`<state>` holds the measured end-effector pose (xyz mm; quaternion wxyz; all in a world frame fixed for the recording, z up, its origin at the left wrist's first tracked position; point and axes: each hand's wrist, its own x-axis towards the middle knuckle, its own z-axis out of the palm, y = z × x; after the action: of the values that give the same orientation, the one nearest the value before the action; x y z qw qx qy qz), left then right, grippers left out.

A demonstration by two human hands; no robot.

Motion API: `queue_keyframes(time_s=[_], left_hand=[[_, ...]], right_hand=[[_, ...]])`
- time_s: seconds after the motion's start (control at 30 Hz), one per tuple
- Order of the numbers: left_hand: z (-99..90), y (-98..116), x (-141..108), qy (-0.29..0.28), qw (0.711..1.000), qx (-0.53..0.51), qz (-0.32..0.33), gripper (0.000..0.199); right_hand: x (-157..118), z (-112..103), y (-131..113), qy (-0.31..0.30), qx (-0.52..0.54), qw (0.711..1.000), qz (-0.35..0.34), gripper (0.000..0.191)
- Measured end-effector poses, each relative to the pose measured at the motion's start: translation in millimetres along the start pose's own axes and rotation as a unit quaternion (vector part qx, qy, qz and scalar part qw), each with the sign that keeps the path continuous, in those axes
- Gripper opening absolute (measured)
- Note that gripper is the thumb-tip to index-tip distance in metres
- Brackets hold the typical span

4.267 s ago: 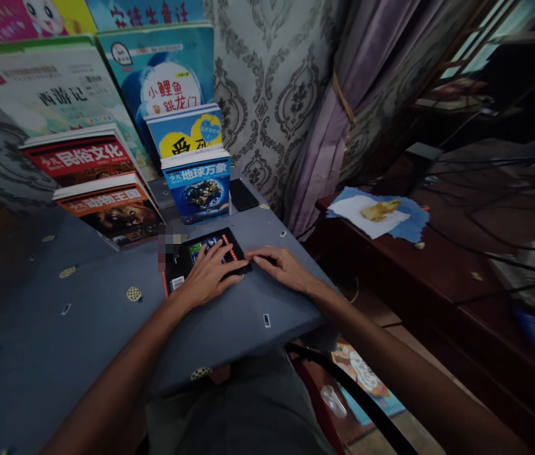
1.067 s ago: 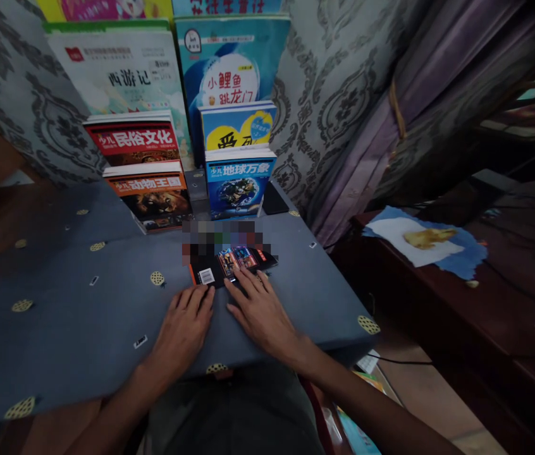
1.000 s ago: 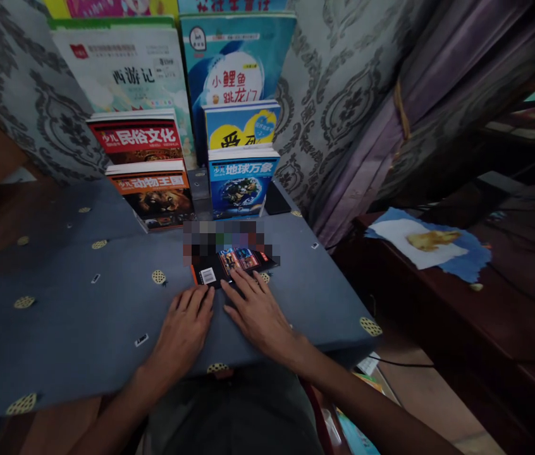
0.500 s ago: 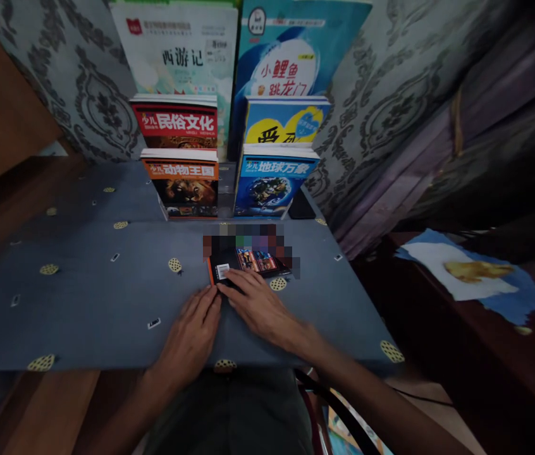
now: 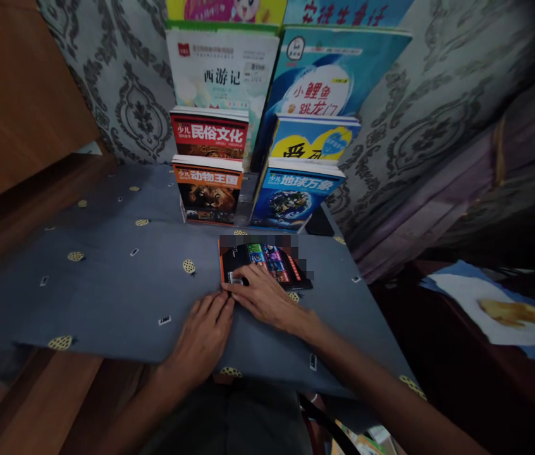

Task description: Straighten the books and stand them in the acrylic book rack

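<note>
A dark book (image 5: 274,256) with an orange spine edge lies on the tablecloth, its cover showing rows of small colour pictures and looking slightly bowed. Part of it is pixelated. My right hand (image 5: 267,300) reaches over the near side of the book, with thumb and bent forefinger pinched at its near left corner. Beside that corner, my left hand (image 5: 205,332) rests on the cloth with fingers stretched out, their tips close to the right thumb. Whether the left fingertips touch the book I cannot tell.
Behind the book stands a tiered rack (image 5: 243,212) with several children's books, including a lion-cover book (image 5: 208,196) and a blue globe-cover book (image 5: 291,202). A dark flat object (image 5: 319,222) lies by the rack. A cloth with a paper (image 5: 485,309) lies on the right.
The view has shifted, showing more of the upper books. My right fingers have bent from lying flat on the book to a pinch at its corner. My left hand stays beside it.
</note>
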<state>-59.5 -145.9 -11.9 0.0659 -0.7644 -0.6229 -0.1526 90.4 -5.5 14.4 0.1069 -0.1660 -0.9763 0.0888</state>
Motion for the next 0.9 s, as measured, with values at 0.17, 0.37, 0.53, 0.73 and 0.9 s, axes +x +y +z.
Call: queue_keyframes(time_s=[0.17,0.37,0.53,0.73,0.9], left_hand=[[-0.6,-0.3,2.1,-0.010,0.999,0.034,0.002,0.035],[1.1,3.0,1.0,0.011,0.999,0.048,-0.012,0.034],[0.1,-3.0,1.5,0.015,0.998,0.060,-0.028,0.036],[-0.7,-37.3,19.9,0.009,0.998,0.022,-0.060,0.029],[-10.6,-61.6,48.4,-0.036,0.997,-0.012,-0.073,0.025]], right_hand=[[11.3,-2.3,28.3,-0.031,0.027,0.999,-0.025,0.032],[41.2,-2.2,59.5,-0.049,-0.037,0.997,0.049,0.046],[42.8,-4.5,53.4,-0.035,-0.105,0.983,0.145,0.053],[13.9,-15.6,26.2,-0.047,-0.142,0.954,0.260,0.045],[-7.1,-16.5,5.6,-0.052,-0.116,0.948,0.292,0.040]])
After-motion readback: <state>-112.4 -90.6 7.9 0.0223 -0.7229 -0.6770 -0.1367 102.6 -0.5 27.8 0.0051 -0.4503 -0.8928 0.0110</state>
